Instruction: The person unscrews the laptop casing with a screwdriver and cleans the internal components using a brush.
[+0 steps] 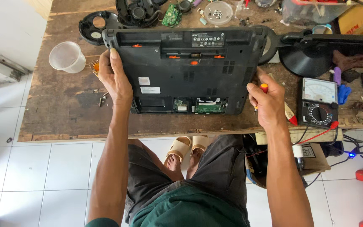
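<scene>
From the head camera, a black laptop lies upside down on a worn wooden tabletop, its long axis running left to right and its hinge edge pointing away from the person. The underside is matte plastic with small vent grilles, orange latches and pale stickers; along its near edge a cover is off, showing green circuit boards.

The left hand grips the laptop's left edge, fingers curled under and out of sight, thumb flat on top. The right hand is at the laptop's right edge, fingers closed around a screwdriver — only its red and yellow handle end shows, the shaft being hidden.

Left of the laptop stands a clear plastic cup. Right of it sit an analogue multimeter with a round dial and a black rounded casing. Beyond the laptop lie round black parts and a shallow clear dish of small pieces — too small to make out.
</scene>
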